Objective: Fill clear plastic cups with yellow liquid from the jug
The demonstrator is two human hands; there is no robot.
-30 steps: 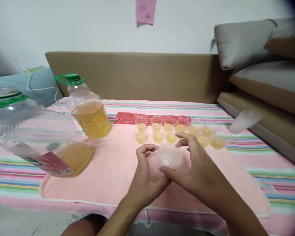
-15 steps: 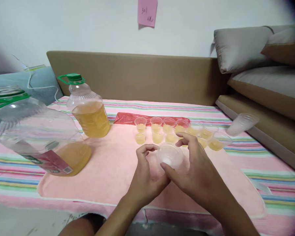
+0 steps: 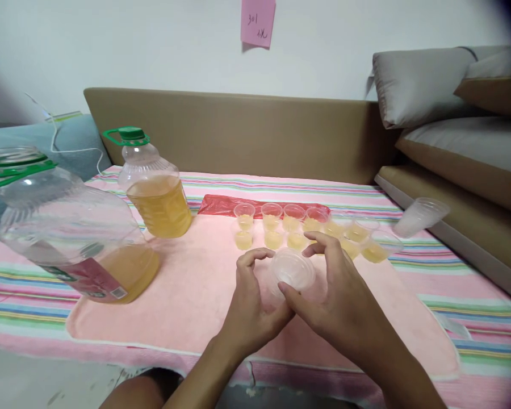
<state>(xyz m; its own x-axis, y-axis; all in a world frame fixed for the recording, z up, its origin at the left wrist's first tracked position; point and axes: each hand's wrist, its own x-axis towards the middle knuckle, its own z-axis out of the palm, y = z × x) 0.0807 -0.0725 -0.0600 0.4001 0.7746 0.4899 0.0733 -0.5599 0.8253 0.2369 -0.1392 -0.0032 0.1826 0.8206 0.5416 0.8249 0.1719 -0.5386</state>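
Clear plastic cups (image 3: 293, 270), seemingly a short nested stack, are held between both hands above the pink mat (image 3: 174, 289). My left hand (image 3: 255, 304) curls round their left side, index finger at the rim. My right hand (image 3: 334, 292) has its thumb on the near rim and its other fingers curved at the far right side. Just beyond stand two rows of clear cups with yellow liquid (image 3: 273, 238); my right hand hides part of the front row.
Two large juice bottles stand on the left: an uncapped near one (image 3: 80, 250) and a green-capped one (image 3: 157, 193) behind. A red plastic bag (image 3: 215, 205) lies behind the cups. More stacked cups (image 3: 421, 217) lean at right, near piled cushions (image 3: 464, 142).
The held cups have tilted slightly and shifted a little left, and the right fingertips have moved slightly along the rim. The camera view has shifted a little.
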